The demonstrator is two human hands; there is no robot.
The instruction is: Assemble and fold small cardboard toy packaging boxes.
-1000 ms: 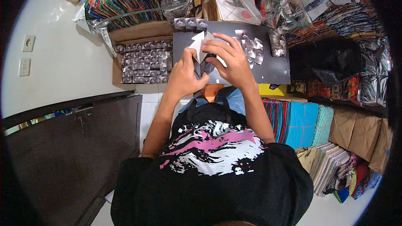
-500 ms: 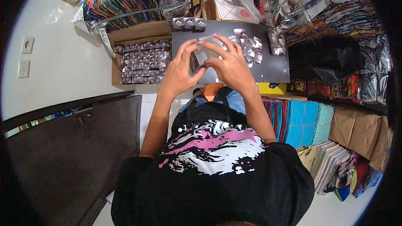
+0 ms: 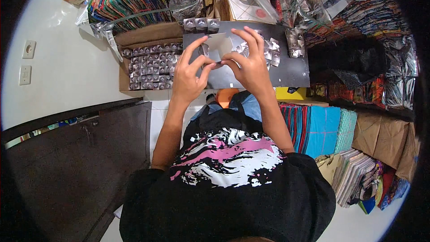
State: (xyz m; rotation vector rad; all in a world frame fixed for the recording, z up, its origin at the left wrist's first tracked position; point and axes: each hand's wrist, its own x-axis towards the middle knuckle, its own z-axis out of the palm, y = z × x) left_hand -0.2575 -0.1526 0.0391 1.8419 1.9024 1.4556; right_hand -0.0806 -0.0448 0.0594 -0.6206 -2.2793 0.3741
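Carton [image 3: 220,44], pale inside and partly folded, is between my 2 hands above the dark tabletop [image 3: 291,75]: toward 1 o'clock from my left hand [image 3: 190,75], 10 o'clock from my right hand [image 3: 251,68]. Neither looks nearer; both pinch its 6 o'clock edge, thumb against index finger, other fingers spread. Its long axis I can't tell.

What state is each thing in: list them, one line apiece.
Left hand: pinching the carton's near edge
Right hand: pinching the same edge
Carton: open, pale inside showing
Cardboard box: open
Small boxes: packed in rows inside it
Three small boxes: lined up side by side
Silvery pieces: clustered, overlapping
Blue cloth: folded
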